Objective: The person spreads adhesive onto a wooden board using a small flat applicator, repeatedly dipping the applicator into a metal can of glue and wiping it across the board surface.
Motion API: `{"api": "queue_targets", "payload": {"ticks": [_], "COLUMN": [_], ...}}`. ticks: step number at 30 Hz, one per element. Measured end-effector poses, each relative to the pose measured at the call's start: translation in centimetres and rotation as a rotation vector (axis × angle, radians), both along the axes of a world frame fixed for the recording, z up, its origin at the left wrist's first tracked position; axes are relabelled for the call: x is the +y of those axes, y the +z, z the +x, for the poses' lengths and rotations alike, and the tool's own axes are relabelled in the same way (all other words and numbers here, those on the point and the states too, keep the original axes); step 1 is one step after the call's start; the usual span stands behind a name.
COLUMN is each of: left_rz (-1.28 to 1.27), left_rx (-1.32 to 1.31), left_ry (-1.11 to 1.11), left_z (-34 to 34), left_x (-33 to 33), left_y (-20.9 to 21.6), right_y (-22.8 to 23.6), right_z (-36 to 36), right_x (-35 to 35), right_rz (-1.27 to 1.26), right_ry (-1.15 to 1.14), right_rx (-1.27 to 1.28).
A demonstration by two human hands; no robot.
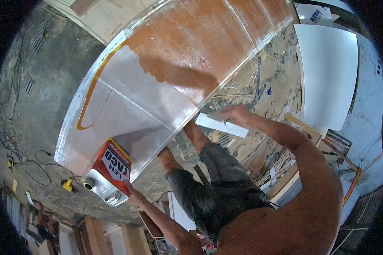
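A long panel stretches away before the person, with a line of glue along its left side. At the panel's near end is the can, the left hand at its lower right corner. The right hand is beyond the panel's right edge, near a flat strip. Farther right stands a broad sheet; left of the panel, cables lie on the floor.
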State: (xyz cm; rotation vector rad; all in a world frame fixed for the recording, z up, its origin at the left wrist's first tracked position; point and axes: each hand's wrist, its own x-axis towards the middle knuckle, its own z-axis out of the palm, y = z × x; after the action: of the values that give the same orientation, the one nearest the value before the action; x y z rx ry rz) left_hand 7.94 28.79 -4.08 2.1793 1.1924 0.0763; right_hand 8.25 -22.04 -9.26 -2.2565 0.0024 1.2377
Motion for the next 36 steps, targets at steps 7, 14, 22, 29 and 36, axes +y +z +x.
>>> {"api": "queue_targets", "payload": {"ticks": [7, 14, 22, 29, 36], "left_rz": [-0.058, -0.208, -0.224, -0.166, -0.320], "left_rx": [-0.188, -0.223, -0.087, -0.104, -0.040], "left_ry": [-0.040, -0.036, 0.073, 0.011, 0.100], "left_z": [-1.5, -3.4, -4.9, -5.0, -4.1], "left_x": [2.1, 3.8, 3.6, 4.2, 3.0], "left_y": [-1.4, -3.7, -3.4, -4.9, -4.9], "right_y": [2.1, -8.0, -8.4, -9.6, -12.2], "right_z": [20.8, 34.5, 29.8, 34.6, 20.0], "right_x": [9.1, 17.7, 22.1, 19.0, 17.1], "right_rz": [0.147, -0.021, -0.084, -0.218, -0.118], "right_ry": [-0.086, 0.457, 0.482, 0.534, 0.603], "right_rx": [-0.509, -1.030, -1.128, -1.022, -0.777]}}
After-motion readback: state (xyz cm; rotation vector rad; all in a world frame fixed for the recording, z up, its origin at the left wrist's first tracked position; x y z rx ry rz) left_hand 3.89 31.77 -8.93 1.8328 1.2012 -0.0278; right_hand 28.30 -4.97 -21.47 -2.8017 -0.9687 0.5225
